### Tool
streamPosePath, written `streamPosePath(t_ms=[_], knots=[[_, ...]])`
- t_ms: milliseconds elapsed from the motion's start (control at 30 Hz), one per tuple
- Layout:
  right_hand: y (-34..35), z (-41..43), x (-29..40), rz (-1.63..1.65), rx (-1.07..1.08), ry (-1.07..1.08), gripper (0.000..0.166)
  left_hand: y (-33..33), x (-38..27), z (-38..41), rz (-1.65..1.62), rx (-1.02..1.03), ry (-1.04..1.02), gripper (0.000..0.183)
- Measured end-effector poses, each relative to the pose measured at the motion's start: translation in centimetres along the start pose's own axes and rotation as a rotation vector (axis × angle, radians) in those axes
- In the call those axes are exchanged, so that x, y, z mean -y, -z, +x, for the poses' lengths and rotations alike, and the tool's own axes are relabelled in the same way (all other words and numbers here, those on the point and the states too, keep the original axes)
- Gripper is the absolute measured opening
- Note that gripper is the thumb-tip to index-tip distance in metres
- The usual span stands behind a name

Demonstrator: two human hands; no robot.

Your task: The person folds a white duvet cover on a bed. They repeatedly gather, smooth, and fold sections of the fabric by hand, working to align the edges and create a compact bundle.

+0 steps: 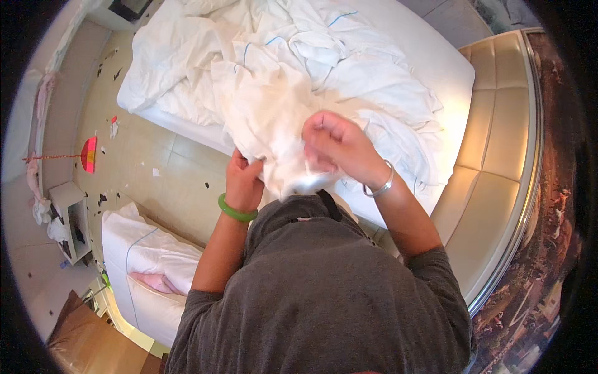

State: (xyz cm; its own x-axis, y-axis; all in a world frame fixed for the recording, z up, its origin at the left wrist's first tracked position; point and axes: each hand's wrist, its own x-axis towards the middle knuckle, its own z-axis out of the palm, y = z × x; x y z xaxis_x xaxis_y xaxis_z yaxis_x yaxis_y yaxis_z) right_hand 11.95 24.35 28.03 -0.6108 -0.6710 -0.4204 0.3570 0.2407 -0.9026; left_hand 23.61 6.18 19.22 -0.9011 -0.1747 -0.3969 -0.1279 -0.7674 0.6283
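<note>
A crumpled white duvet cover or sheet (261,98) with thin blue lines lies heaped over the bed and hangs down to my waist. My left hand (244,180), with a green bangle at its wrist, grips the left edge of this cloth between thumb and fingers. My right hand (334,142), with a silver bangle, is above the cloth on the right, its fingers curled and blurred; whether it pinches any cloth cannot be told. Under the heap, the white-covered mattress (448,70) shows at the right and along the near left edge.
A padded beige headboard (500,126) borders the bed on the right. At lower left stands a second white-covered bed or seat (154,252). A red and yellow dustpan or broom head (88,154) and scraps lie on the tiled floor (187,154). A small white cabinet (70,219) is by the left wall.
</note>
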Motion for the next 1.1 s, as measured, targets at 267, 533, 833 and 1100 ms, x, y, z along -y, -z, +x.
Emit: streamPosePath(t_ms=[267,533,833,1100], knots=[[-1.9,2.1,-4.2,-0.507,-0.182,0.175,0.038,-1.4,0.5,-0.4,-0.122,0.167,0.259,0.040],[-2.4,4.1,-6.9,-0.214,-0.254,0.053,0.038,3.6,4.0,3.1,-0.030,-0.124,0.129,0.036],[-4.3,0.6,-5.9,-0.149,-0.006,-0.030,0.045,8.0,3.6,6.9,0.863,-0.273,-0.169,0.022],[-2.4,1.5,-4.2,-0.101,0.088,-0.254,0.037,7.1,0.6,12.9,0.822,-0.422,-0.227,0.020]])
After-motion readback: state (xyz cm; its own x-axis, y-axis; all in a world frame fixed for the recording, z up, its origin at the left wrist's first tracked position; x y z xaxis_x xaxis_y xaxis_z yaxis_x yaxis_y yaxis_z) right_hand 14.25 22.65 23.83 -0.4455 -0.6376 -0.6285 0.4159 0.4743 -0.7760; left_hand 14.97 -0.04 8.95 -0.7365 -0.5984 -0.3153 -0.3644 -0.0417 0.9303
